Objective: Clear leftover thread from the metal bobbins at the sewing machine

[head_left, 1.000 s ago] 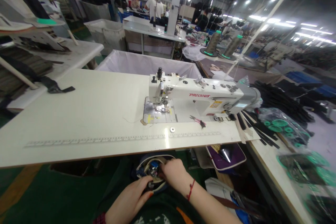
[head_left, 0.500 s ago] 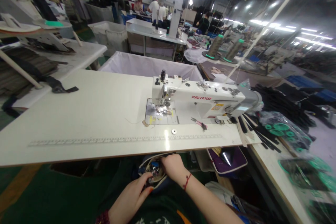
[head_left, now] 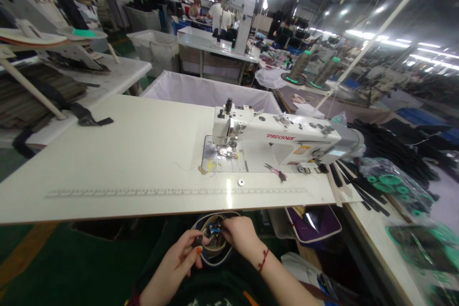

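Grip, left hand (head_left: 179,256): fingertips closed to a pinch on a small dark piece (head_left: 199,240), lower than the sewing machine (head_left: 272,129) and in front of it.
Grip, right hand (head_left: 238,233): fingers curled at the right side of a pouch (head_left: 214,252); tips hidden, so I cannot tell what they hold.
Handling: best, I judge, to spread the mouth wide and lift slowly, lest loose parts spill.
Pouch: mouth up, pale-rimmed, below the sewing machine's needle end; blue and metal bits (head_left: 216,231) inside, too small to name.
Purple tray (head_left: 332,227): below the sewing machine's right end; a dark glossy thing (head_left: 312,217) lies in it.
Clear bag (head_left: 394,184): right of the sewing machine; green rings show through.
Lined bin (head_left: 201,87): just behind the sewing machine; bottom unseen.
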`<state>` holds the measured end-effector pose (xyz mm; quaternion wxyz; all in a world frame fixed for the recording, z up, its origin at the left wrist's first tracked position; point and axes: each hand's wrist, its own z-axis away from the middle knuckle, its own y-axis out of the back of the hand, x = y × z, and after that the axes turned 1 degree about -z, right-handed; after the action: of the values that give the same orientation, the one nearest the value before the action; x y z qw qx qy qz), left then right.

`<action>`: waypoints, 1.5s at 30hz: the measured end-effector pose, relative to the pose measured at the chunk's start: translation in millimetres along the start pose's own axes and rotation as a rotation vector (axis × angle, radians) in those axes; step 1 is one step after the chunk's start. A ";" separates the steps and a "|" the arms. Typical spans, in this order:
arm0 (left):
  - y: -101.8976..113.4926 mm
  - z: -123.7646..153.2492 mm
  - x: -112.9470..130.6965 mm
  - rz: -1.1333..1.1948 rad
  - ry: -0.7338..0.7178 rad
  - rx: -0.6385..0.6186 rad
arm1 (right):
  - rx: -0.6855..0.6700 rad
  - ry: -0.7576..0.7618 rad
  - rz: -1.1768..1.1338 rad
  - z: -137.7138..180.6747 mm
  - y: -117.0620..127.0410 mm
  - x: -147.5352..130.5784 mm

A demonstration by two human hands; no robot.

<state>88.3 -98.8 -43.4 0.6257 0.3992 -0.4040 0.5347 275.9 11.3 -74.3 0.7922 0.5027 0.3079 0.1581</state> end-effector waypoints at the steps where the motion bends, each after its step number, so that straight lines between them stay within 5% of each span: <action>1: -0.3 -1.8 -0.6 0.051 0.007 0.028 | 0.001 -0.004 -0.019 2.9 1.2 2.2; 7: -1.2 -12.4 3.9 0.190 0.053 0.164 | 0.106 -0.018 -0.220 15.8 11.9 -3.3; 12: -5.0 -12.8 27.9 0.215 0.053 0.198 | 0.501 0.079 -0.595 35.7 30.3 -26.7; 17: -13.8 -15.3 44.2 0.245 0.027 0.172 | 0.709 0.275 -0.205 50.2 51.1 -40.1; 22: -16.6 -17.8 45.7 0.337 0.053 0.163 | 0.656 0.347 0.069 56.2 56.5 -39.8; 34: -13.7 -10.6 50.8 0.542 0.085 0.074 | 0.657 0.308 -0.075 59.0 53.7 -47.6; 41: -14.2 -10.4 60.0 0.541 0.080 0.135 | 0.696 0.139 -0.776 63.9 56.3 -52.3; 45: -9.6 -11.1 58.7 0.454 0.055 0.110 | 0.351 0.108 -1.073 57.9 61.0 -55.8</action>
<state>104.7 -69.2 6.7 0.4773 0.3167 -0.4366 0.6937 274.6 -33.4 16.2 0.6491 0.3912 0.5819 -0.2949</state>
